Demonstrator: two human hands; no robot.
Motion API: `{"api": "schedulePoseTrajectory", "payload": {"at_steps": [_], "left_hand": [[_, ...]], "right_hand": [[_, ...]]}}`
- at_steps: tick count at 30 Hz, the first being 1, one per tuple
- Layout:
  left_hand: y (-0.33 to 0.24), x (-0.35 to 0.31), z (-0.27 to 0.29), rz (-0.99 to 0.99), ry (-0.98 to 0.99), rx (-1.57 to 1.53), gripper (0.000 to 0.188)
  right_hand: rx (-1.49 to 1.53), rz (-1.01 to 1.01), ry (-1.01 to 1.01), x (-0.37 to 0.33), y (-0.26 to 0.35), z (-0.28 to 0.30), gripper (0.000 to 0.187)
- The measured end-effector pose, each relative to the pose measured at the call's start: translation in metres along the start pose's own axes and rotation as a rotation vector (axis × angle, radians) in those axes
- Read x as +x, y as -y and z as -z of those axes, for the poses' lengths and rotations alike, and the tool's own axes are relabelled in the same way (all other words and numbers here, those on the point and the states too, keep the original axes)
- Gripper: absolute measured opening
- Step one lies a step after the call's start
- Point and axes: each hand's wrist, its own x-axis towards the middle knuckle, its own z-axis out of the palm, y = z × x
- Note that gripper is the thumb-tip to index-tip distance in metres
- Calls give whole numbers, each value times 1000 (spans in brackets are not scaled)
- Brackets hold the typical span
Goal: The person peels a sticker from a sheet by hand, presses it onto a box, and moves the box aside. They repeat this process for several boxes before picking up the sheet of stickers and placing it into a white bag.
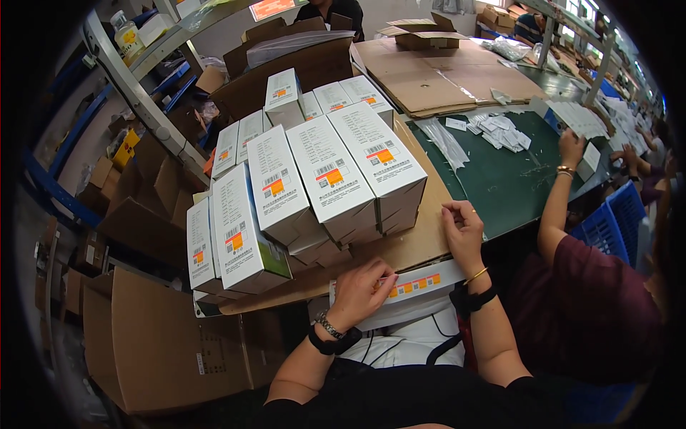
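The boxes (pixel 325 168) are white, with orange patches and black barcode stripes. The label strip (pixel 421 295) is white with a row of orange squares. The tabletop (pixel 514 207) is dark green, the basket (pixel 616 223) blue, the co-worker's sleeve (pixel 586 279) maroon.

Upper left: metal rack (pixel 136 96) with a bottle (pixel 127 36), yellow label. Below it, a yellow bin (pixel 125 151) and open cartons (pixel 146 211) at left. Big open carton (pixel 168 357), lower left. Top centre: carton (pixel 286 71) with clear plastic in it, person in black (pixel 330 10) behind. Top, right of centre: flat cardboard (pixel 443 75), small open carton (pixel 429 41) on it. Right of centre: green table (pixel 511 186), white slips (pixel 504 134) heaped, plastic bags (pixel 441 139) beside. Right: co-worker in maroon (pixel 600 300), blue basket (pixel 618 222).
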Motion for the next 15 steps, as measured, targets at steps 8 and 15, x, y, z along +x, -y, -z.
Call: {"api": "schedulePoseTrajectory", "payload": {"at_steps": [8, 15], "left_hand": [[-1, 1, 1, -16, -10, -4, 14], [-5, -2, 2, 56, 40, -11, 15]], "right_hand": [[13, -3, -1, 1, 3, 1, 7], [15, -14, 4, -1, 7, 2, 7]]}}
